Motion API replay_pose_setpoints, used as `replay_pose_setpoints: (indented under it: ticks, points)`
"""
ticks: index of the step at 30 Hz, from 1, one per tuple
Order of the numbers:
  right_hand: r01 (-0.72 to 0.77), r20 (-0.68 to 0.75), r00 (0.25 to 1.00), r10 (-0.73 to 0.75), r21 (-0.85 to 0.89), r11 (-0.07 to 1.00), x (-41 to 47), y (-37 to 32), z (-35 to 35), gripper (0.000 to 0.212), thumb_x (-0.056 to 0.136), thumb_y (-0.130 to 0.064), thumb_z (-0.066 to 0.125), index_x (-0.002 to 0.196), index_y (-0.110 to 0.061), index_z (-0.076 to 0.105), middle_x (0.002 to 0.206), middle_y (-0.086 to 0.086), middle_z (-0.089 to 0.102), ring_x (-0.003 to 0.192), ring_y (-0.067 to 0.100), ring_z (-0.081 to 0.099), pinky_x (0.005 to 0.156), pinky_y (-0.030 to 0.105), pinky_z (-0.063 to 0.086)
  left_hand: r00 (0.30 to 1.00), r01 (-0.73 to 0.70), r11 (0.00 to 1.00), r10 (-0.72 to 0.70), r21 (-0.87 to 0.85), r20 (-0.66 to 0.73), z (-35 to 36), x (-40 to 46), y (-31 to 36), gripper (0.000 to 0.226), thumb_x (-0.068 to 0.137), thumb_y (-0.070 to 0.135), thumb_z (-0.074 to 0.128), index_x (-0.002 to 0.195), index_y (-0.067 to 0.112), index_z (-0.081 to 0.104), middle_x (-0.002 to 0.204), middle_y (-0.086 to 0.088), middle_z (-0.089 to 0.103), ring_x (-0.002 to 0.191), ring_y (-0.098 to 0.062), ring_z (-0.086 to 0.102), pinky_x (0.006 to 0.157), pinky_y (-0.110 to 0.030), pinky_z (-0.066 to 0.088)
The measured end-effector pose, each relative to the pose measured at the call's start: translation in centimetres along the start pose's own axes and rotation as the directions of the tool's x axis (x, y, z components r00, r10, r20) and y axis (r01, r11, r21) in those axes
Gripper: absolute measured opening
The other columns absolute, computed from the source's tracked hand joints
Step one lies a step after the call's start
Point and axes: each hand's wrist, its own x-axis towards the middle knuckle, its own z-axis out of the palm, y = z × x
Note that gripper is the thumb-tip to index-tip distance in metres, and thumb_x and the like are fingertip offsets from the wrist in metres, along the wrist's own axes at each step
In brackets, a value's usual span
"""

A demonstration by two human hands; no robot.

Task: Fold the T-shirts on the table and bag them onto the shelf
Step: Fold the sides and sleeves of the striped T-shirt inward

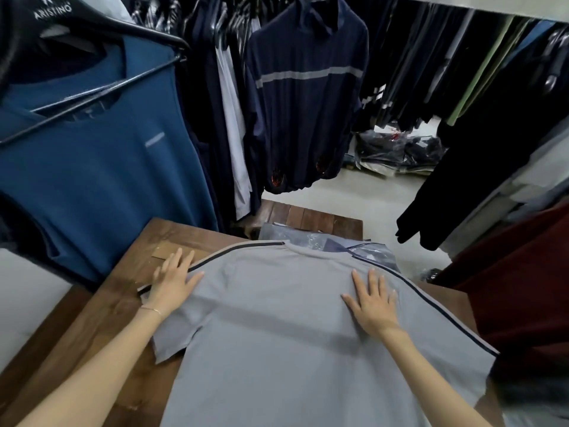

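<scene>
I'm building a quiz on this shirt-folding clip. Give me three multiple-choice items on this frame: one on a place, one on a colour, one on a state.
1. Where does the left hand rest?
A. on the shirt's left shoulder edge, fingers reaching onto the table
B. on the hanging blue shirt
C. in a plastic bag

2. What colour is the T-shirt spread on the table?
A. maroon
B. light grey with a dark shoulder stripe
C. green

3. How is the right hand?
A. clenched in a fist
B. pinching a sleeve
C. flat, fingers straight, pressing the shirt

Answers: 1 A, the palm lies over the striped shoulder seam; 2 B, the cloth is grey with navy piping; 3 C, its fingers are spread on the cloth.
</scene>
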Motion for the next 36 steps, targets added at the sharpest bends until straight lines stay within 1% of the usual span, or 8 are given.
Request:
replay_pose_setpoints:
  ticks: [4, 8, 11, 15, 18, 24, 29, 36]
  points:
    - [0.077, -0.216, 0.975, -0.041, 0.162, 0.984, -1.2, -4.3, -0.9, 0.063, 0.083, -0.037, 0.04, 0.134, 0.0, 0.047, 0.136, 0.036, 0.04, 0.129, 0.054, 0.036, 0.106, 0.056, 0.034, 0.987, 0.121, 0.991, -0.115, 0.049, -0.115, -2.6, -2.9, -4.1, 0.053, 0.08, 0.054, 0.066, 0.114, 0.015, 0.058, 0.117, -0.013, 0.051, 0.115, -0.036, 0.043, 0.095, -0.045, 0.035]
    - [0.26, -0.156, 0.964, -0.215, 0.403, 0.877, -4.3, -10.9, -1.1, 0.034, 0.092, -0.017, 0.056, 0.125, -0.009, 0.059, 0.132, 0.013, 0.052, 0.128, 0.029, 0.045, 0.102, 0.029, 0.034, 0.976, 0.217, 0.976, -0.217, -0.017, 0.02, -2.9, -4.8, -4.5, 0.049, 0.079, 0.053, 0.068, 0.109, 0.015, 0.059, 0.118, -0.013, 0.053, 0.115, -0.034, 0.043, 0.093, -0.041, 0.036]
    - [0.28, -0.129, 0.957, -0.261, 0.661, 0.696, -7.0, -15.9, -1.0, 0.022, 0.093, -0.017, 0.056, 0.107, -0.008, 0.07, 0.109, 0.008, 0.07, 0.101, 0.018, 0.063, 0.086, 0.023, 0.043, 0.992, 0.129, 0.927, -0.124, -0.352, 0.035, -3.3, -6.2, -2.2, 0.023, 0.087, 0.027, 0.066, 0.089, 0.006, 0.057, 0.093, -0.016, 0.065, 0.092, -0.036, 0.058, 0.065, -0.029, 0.04]
    - [-0.182, 0.257, 0.922, -0.291, 0.948, 0.26, -10.0, -20.4, -0.7, 0.044, 0.096, -0.05, 0.046, 0.108, -0.011, 0.065, 0.097, 0.01, 0.069, 0.079, 0.02, 0.066, 0.07, 0.031, 0.052, 0.991, -0.095, 0.785, 0.133, -0.613, 0.017, -4.6, -9.2, 3.5, 0.016, 0.088, 0.023, 0.066, 0.092, 0.01, 0.057, 0.088, -0.012, 0.066, 0.075, -0.019, 0.06, 0.062, -0.029, 0.046]
    - [-0.363, 0.377, 0.869, -0.322, 0.926, 0.105, -10.7, -21.4, 0.4, 0.063, 0.087, -0.069, 0.043, 0.111, -0.015, 0.064, 0.098, 0.008, 0.07, 0.08, 0.023, 0.069, 0.063, 0.032, 0.055, 0.959, -0.084, 0.639, 0.26, -0.765, 0.112, -5.2, -11.8, 5.6, 0.024, 0.086, 0.02, 0.07, 0.106, 0.009, 0.062, 0.096, -0.006, 0.069, 0.082, -0.013, 0.065, 0.062, -0.023, 0.055]
    - [-0.385, 0.386, 0.923, 0.006, 0.919, 0.088, -11.1, -21.0, 3.4, 0.022, 0.092, -0.017, 0.061, 0.106, -0.003, 0.054, 0.081, 0.007, 0.056, 0.064, 0.019, 0.059, 0.05, 0.027, 0.052, 0.993, -0.038, 0.791, -0.039, -0.61, -0.113, -1.9, -17.1, 0.2, 0.022, 0.079, 0.024, 0.076, 0.091, 0.013, 0.06, 0.085, -0.001, 0.064, 0.073, -0.013, 0.059, 0.068, -0.023, 0.05]
    - [-0.354, 0.354, 0.935, 0.007, 0.934, 0.046, -11.2, -21.2, 4.0, 0.016, 0.096, -0.012, 0.053, 0.08, -0.011, 0.051, 0.08, 0.007, 0.056, 0.067, 0.018, 0.056, 0.058, 0.028, 0.049, 0.981, 0.195, 0.862, -0.172, -0.468, 0.092, 0.5, -21.6, -2.9, 0.036, 0.077, 0.038, 0.077, 0.094, 0.014, 0.056, 0.082, -0.001, 0.062, 0.082, -0.018, 0.059, 0.072, -0.028, 0.048]
    - [-0.35, 0.351, 0.937, 0.001, 0.936, 0.03, -10.6, -21.0, 4.3, 0.018, 0.1, -0.018, 0.04, 0.116, -0.012, 0.048, 0.115, 0.009, 0.055, 0.093, 0.025, 0.059, 0.062, 0.033, 0.052, 0.966, 0.207, 0.958, -0.169, -0.198, 0.195, 1.4, -24.6, -2.0, 0.038, 0.077, 0.045, 0.073, 0.08, 0.013, 0.053, 0.087, 0.001, 0.056, 0.084, -0.018, 0.057, 0.071, -0.033, 0.047]
